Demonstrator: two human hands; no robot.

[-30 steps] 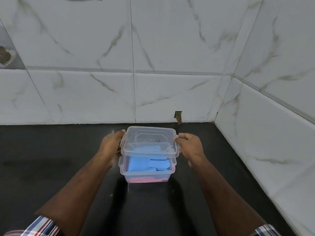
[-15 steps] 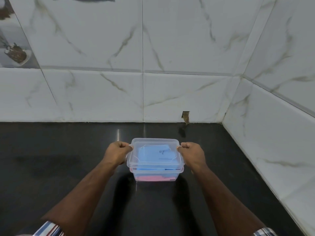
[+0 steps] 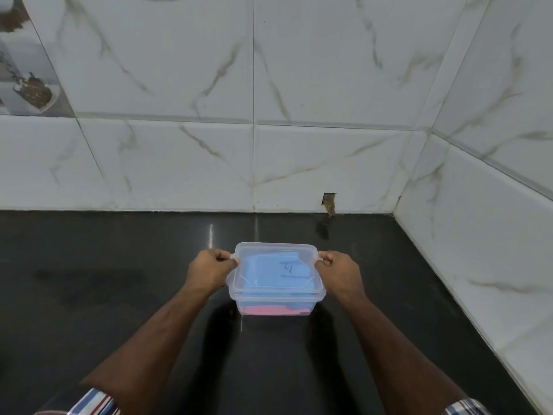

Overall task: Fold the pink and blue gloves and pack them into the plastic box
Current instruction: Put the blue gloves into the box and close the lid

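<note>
A clear plastic box [image 3: 311, 304] stands on the black counter with its clear lid [image 3: 248, 256] seated on top. Through the plastic I see the folded blue glove [image 3: 269, 275] lying over the pink glove [image 3: 269, 310] at the bottom. My left hand [image 3: 208, 272] grips the lid's left side clip with curled fingers. My right hand [image 3: 339, 272] grips the right side clip the same way.
The black counter [image 3: 119, 295] runs to a white marble-tiled back wall [image 3: 254, 160] and a side wall [image 3: 478, 235] close on the right. A small chipped hole [image 3: 328, 200] sits at the foot of the back wall.
The lid, held tilted above the box a second ago, has come down flat onto the rim. Both hands stay at its side clips.
</note>
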